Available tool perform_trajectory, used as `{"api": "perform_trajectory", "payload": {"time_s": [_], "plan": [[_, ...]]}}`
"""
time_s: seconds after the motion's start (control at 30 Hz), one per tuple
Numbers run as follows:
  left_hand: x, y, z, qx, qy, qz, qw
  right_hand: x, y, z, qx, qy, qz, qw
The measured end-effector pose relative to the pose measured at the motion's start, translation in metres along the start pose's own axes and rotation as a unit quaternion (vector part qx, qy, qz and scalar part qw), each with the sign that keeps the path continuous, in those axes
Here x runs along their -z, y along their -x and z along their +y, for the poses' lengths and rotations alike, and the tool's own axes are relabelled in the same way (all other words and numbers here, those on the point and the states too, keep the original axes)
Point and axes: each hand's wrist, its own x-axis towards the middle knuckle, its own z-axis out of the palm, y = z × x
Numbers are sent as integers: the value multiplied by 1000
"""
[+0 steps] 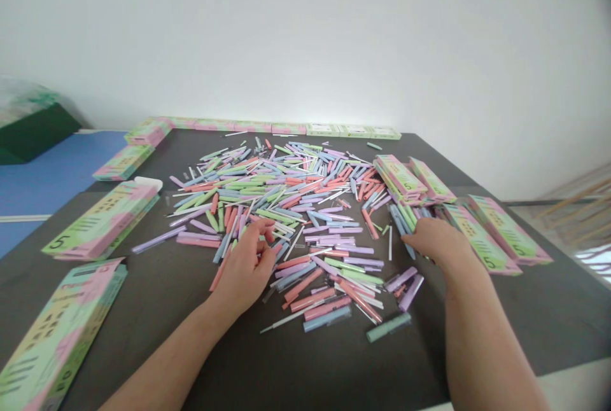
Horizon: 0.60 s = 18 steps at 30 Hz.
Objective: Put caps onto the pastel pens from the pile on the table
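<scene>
My left hand (249, 261) is over the left front of a large heap of pastel pen parts (267, 191). Its fingers are curled in, and pens stick out around and under it, among them a red one (218, 274). What lies between its fingertips is hidden. On the right, my right hand (436, 239) bends down with its fingers curled around a small bunch of blue and green pens (403, 223); most of its fingertips are out of sight. Between the hands lie loose pens with clear caps, a green pen (389, 327) and thin white refills (291, 319).
Printed pen boxes lie right (508, 229), behind that (400, 179), left (102, 220) and front left (60, 338). A row of boxes (252, 126) lines the back edge of the dark table (229, 366). A dark green bin (35, 134) stands on a blue surface (42, 175), far left.
</scene>
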Motion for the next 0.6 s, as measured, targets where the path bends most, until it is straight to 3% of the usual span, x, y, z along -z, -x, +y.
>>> {"api": "perform_trajectory", "payload": {"time_s": [0.13, 0.23, 0.37, 0.5, 0.6], "plan": [[0, -1, -1, 1, -6, 4, 1000, 11, 7, -12, -8, 23, 3, 1000], [1, -1, -1, 4, -18, 9, 1000, 18, 13, -33, 20, 5, 50, 999], [2, -2, 1, 9, -22, 18, 1000, 21, 24, -72, 137, -75, 77, 985], [3, -3, 0, 12, -31, 23, 999, 20, 30, -109, 254, -108, 58, 959], [3, -3, -2, 2, -47, 26, 999, 21, 26, -129, 299, -112, 53, 946]]}}
